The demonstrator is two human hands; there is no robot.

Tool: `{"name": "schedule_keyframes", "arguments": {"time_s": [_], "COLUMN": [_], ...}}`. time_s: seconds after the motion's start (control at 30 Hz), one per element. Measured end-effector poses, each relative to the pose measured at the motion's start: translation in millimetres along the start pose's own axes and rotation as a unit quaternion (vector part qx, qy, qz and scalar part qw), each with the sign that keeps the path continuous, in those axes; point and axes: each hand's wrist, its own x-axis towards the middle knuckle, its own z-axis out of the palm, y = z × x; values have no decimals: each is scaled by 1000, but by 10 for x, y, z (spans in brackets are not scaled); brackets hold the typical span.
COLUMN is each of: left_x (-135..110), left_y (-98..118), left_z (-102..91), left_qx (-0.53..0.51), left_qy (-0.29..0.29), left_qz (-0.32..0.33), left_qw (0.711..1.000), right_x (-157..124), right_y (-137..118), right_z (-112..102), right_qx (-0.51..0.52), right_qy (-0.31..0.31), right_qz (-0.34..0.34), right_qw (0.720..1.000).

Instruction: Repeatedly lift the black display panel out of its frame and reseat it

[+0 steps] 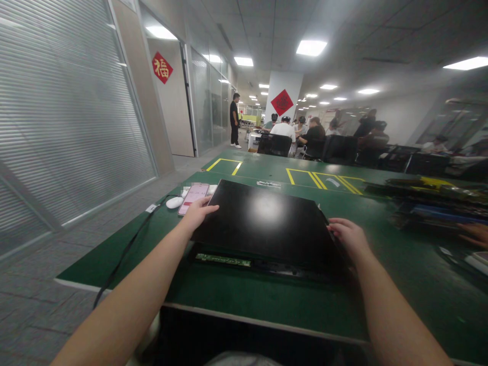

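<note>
A black, glossy flat screen panel (267, 229) is held over the green table in front of me, a ceiling light reflected in it. My left hand (197, 213) grips its left edge, thumb on the top face. On the opposite side, my right hand (348, 236) closes its fingers on the right edge. Below the panel's near edge a narrow green circuit board strip (223, 260) shows, beside a dark bar. Whether the strip is joined to the panel I cannot tell.
Near my left hand lie a pink-screened phone (193, 197) and a white rounded object (174, 203). A black cable (127, 249) crosses the table's left edge. Dark flat parts (438, 198) are piled at right, near another person's hand (475, 234). Yellow tape (319, 180) marks the far tabletop.
</note>
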Motion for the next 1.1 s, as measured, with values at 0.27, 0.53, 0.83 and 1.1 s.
{"name": "schedule_keyframes", "arguments": {"time_s": [0.27,0.53,0.83,1.1], "left_x": [-8,-89,-94,-89], "left_y": [-8,-21,-100,-128], "left_z": [-12,41,98,95], "left_qx": [95,144,206,202], "left_qy": [14,3,8,-8], "left_qz": [8,-40,0,4], "left_qw": [995,989,978,979], "right_x": [49,112,245,193], "right_y": [72,160,303,227], "right_z": [-9,-12,-64,-68], "right_qx": [-37,-32,-108,-154], "right_qy": [-11,-24,-8,-2], "right_qz": [-23,-26,-48,-30], "right_qw": [999,999,993,988]}}
